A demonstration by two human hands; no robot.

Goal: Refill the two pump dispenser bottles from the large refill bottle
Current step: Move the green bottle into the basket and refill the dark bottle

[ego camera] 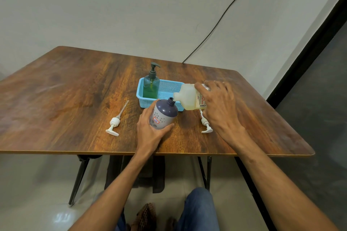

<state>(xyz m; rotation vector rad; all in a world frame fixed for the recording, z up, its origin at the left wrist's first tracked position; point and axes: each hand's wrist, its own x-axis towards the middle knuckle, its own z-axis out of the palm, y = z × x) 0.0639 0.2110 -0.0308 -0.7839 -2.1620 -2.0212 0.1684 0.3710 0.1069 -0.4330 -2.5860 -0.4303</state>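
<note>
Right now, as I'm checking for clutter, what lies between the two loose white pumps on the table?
The head view shows the left hand gripping the tilted purple-grey bottle, between the left pump and the right pump.

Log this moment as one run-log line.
step: pour pose | left hand grips purple bottle, tilted, uncapped | right hand tips refill bottle, spout at its neck | green dispenser in blue basket, pump on

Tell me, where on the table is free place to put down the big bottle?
Bare: the wide left part of the table, left of the left white pump, and the strip behind the blue basket. Crowded: in front of the basket, with the left hand, right hand, purple bottle, refill bottle and right white pump.
</note>
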